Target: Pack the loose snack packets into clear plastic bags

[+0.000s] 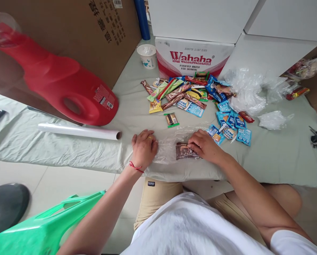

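Note:
A clear plastic bag (165, 150) lies flat near the front edge of the cloth-covered table. My left hand (144, 150), with a red string on its wrist, rests at the bag's left end, its fingers curled onto the plastic. Brown snack packets (182, 151) lie on or inside the bag; which of these, I cannot tell. My right hand (206, 146) is closed, thumb and fingers pinching the right part of the brown packets. Just beyond the bag sits a small green-edged snack packet (171, 120). Blue snack packets (231, 120) are spread to the right of my right hand.
A heap of mixed snacks (179, 92) lies before a Wahaha carton (193, 56). Crumpled plastic bags (247, 90) are at right, a paper cup (148, 58) behind. A red jug (68, 88) and a film roll (80, 131) lie left. A green plastic stool (44, 226) stands below.

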Motion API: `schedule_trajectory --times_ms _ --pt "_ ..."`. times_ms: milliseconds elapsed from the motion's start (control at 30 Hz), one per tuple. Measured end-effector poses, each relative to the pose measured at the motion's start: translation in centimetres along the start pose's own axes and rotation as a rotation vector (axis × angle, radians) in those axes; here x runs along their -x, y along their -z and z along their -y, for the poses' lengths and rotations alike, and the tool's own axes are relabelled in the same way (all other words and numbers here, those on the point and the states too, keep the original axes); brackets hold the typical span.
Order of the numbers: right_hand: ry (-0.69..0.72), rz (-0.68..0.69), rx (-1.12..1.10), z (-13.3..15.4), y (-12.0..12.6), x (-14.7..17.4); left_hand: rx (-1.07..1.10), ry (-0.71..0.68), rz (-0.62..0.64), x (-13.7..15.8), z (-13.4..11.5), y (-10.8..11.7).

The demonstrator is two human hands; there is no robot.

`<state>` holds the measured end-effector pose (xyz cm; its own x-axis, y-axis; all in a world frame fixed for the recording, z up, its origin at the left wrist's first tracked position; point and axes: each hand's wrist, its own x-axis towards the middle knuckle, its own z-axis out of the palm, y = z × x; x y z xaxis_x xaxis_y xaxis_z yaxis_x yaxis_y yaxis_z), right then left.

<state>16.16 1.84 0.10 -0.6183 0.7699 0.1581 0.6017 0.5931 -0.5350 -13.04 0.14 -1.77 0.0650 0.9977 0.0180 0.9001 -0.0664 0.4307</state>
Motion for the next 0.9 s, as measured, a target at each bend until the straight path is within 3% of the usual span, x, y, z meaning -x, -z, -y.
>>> schedule_trajectory --times_ms 167,267,333,400,467,500,533,633,667,733,800,900 --pt "-0.046 0.001 0.062 -0.3 1.1 -0.5 0.048 -0.003 -0.045 -0.3 0.7 -0.4" --pt "-0.074 0.041 0.113 -0.5 0.7 -1.0 0.069 0.005 -0.167 -0.1 1.3 -0.2" --pt "-0.090 0.070 0.143 -0.6 0.3 -1.4 0.031 0.017 -0.349 1.1 1.3 0.5" --pt "-0.101 0.089 0.172 -0.5 0.1 -1.7 -0.045 -0.009 -0.607 3.4 0.4 1.4" --pt "-0.106 0.104 0.201 -0.4 0.0 -1.9 -0.094 -0.154 -0.858 6.4 -1.4 2.2" --pt "-0.106 0.113 0.217 -0.3 0.0 -1.9 -0.088 -0.289 -0.936 7.9 -2.6 2.4" --pt "-0.105 0.122 0.233 -0.2 0.1 -2.0 -0.031 -0.458 -0.899 9.1 -3.9 2.5" --pt "-0.100 0.137 0.274 0.1 0.2 -2.1 0.184 -0.772 -0.481 10.3 -7.7 1.6" --pt "-0.100 0.138 0.282 0.2 0.3 -2.1 0.172 -0.780 -0.397 9.9 -8.7 1.1" --pt "-0.096 0.144 0.274 0.2 0.5 -2.0 0.101 -0.660 -0.285 8.0 -9.7 -0.2" --pt "-0.092 0.151 0.222 -0.1 1.1 -2.2 0.029 -0.557 -0.191 6.0 -9.7 -1.4" --pt "-0.094 0.062 0.135 -1.3 2.2 -3.2 -0.036 -0.515 -0.079 4.5 -9.0 -2.3"
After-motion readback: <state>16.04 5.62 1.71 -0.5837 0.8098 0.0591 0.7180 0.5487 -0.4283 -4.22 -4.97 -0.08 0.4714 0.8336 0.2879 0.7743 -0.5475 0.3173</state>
